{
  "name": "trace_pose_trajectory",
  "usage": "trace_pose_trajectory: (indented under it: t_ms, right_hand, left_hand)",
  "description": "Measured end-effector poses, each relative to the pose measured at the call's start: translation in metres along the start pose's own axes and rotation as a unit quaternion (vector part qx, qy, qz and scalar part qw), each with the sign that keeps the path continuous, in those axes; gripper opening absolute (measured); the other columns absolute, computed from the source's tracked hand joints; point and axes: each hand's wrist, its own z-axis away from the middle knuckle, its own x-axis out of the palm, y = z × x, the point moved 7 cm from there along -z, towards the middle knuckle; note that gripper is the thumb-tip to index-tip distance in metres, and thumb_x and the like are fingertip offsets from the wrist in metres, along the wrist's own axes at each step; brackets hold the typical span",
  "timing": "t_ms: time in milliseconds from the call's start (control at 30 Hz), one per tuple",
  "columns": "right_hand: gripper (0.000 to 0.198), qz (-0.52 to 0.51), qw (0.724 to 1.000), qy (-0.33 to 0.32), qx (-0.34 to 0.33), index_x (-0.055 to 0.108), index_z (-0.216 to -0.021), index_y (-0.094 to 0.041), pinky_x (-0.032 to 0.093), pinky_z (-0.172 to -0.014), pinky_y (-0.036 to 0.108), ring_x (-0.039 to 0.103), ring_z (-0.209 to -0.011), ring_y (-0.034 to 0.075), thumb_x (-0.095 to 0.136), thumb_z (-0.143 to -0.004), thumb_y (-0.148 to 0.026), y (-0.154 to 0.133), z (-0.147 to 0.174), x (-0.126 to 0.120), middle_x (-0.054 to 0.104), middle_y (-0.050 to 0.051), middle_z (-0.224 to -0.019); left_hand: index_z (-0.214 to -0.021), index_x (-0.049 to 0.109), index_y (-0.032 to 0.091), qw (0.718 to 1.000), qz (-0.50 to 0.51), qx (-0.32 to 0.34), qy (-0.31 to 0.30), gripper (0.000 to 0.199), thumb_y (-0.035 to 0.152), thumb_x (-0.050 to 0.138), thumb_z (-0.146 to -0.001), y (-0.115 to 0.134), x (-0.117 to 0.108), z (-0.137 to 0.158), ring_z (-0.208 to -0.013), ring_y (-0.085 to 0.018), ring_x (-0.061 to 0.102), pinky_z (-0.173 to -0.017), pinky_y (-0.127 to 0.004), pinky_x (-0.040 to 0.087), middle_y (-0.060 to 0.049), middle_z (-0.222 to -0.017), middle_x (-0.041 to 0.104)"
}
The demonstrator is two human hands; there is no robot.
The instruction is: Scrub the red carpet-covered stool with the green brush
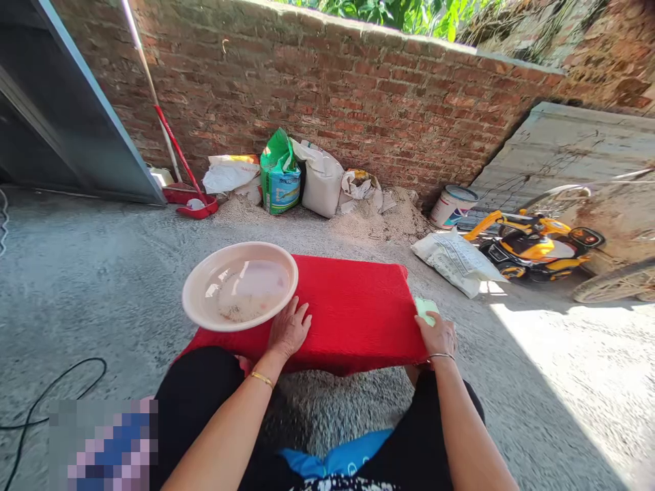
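A pale pink basin (199,314) with water and some loose bits on its bottom stands on the left end of a low table covered by a red cloth (353,300). My left hand (289,331) lies on the cloth beside the basin's near right rim, open, its fingers a little apart; whether it touches the rim I cannot tell. At the table's right edge, my right hand (436,334) is closed around a flat, pale green rectangular thing (426,308), which sticks out past the fingers. What exactly this thing is cannot be made out.
Along the brick wall (358,102) stand a green bag (280,177), white sacks (321,181) and a bucket (453,204). A red dustpan (205,208) is further left. On the right are a flat sack (455,259) and a yellow toy digger (542,245). A black cable (56,372) lies left.
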Motion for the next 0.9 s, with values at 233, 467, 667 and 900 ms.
trace_pose_trajectory:
  t_ms: [233, 467, 667, 900]
  right_hand:
    - [0.042, -0.086, 0.976, -0.001, -0.201, 0.067, -0.109, -0.021, 0.042, -0.087, 0.036, 0.049, -0.097, 0.024, 0.057, -0.081, -0.051, -0.097, 0.055, 0.046, 0.054, 0.009, -0.100]
    - [0.033, -0.043, 0.918, -0.104, -0.381, 0.068, -0.112, -0.028, 0.040, -0.088, 0.034, 0.051, -0.096, 0.022, 0.065, -0.082, -0.040, -0.207, 0.112, 0.090, 0.053, 0.009, -0.106]
    - [0.037, -0.008, 0.976, -0.080, -0.201, 0.068, -0.114, -0.026, 0.040, -0.086, 0.035, 0.052, -0.094, 0.023, 0.061, -0.082, -0.044, -0.126, 0.037, 0.058, 0.052, 0.008, -0.101]
    - [0.050, -0.009, 0.999, 0.033, -0.007, 0.064, -0.120, -0.020, 0.039, -0.088, 0.041, 0.049, -0.101, 0.030, 0.060, -0.078, -0.046, -0.027, -0.004, 0.016, 0.053, 0.013, -0.107]
  left_hand:
    - [-0.120, 0.064, 0.018, 0.999, -0.033, 0.013, 0.001, 0.037, 0.032, 0.050, -0.089, 0.000, -0.002, 0.001, -0.128, -0.031, 0.048, -0.108, -0.045, 0.040, -0.014, -0.137, 0.054]
    - [-0.121, 0.063, 0.017, 0.999, -0.046, 0.018, -0.008, 0.038, 0.032, 0.047, -0.091, 0.000, 0.000, 0.001, -0.129, -0.030, 0.047, -0.108, -0.044, 0.040, -0.014, -0.137, 0.053]
    - [-0.121, 0.063, 0.017, 0.999, -0.030, 0.015, -0.003, 0.038, 0.034, 0.048, -0.090, 0.000, 0.001, 0.001, -0.128, -0.030, 0.048, -0.108, -0.044, 0.040, -0.014, -0.137, 0.053]
    - [-0.119, 0.064, 0.018, 1.000, -0.017, 0.010, 0.007, 0.036, 0.032, 0.050, -0.089, 0.001, -0.002, 0.000, -0.128, -0.030, 0.048, -0.108, -0.045, 0.039, -0.013, -0.136, 0.054]
